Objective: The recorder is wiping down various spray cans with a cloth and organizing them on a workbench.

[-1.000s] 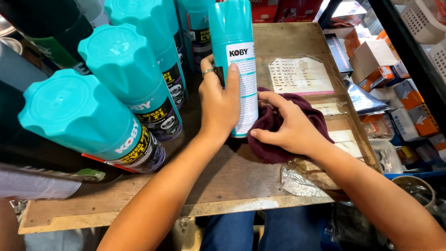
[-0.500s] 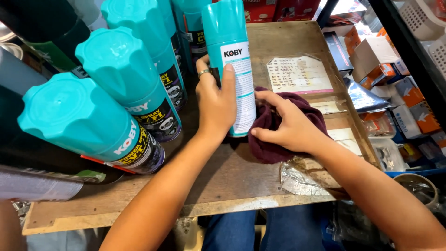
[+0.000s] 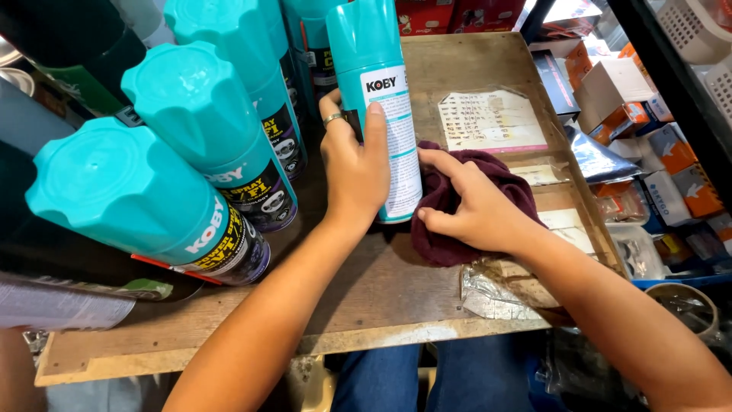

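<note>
We hold a teal spray can (image 3: 379, 107) upright on the wooden counter (image 3: 396, 282) with our left hand (image 3: 354, 172), the fingers wrapped around its lower body and the thumb lying up along the white label. A ring shows on one finger of that hand. Our right hand (image 3: 476, 210) rests flat on a dark maroon cloth (image 3: 442, 221), fingers spread and pressing it against the right side of the can, near its base. The cloth is bunched under the palm and touches both the can and the counter.

To the left stand more teal-capped spray cans (image 3: 206, 130), close together and just beside the one we hold. Behind the cloth, a printed sheet in a clear sleeve (image 3: 492, 122) lies flat on the counter. A crumpled piece of clear plastic (image 3: 496, 286) sits near the front edge, under our right wrist. Small cardboard boxes (image 3: 640, 122) are stacked off the counter's right side.
</note>
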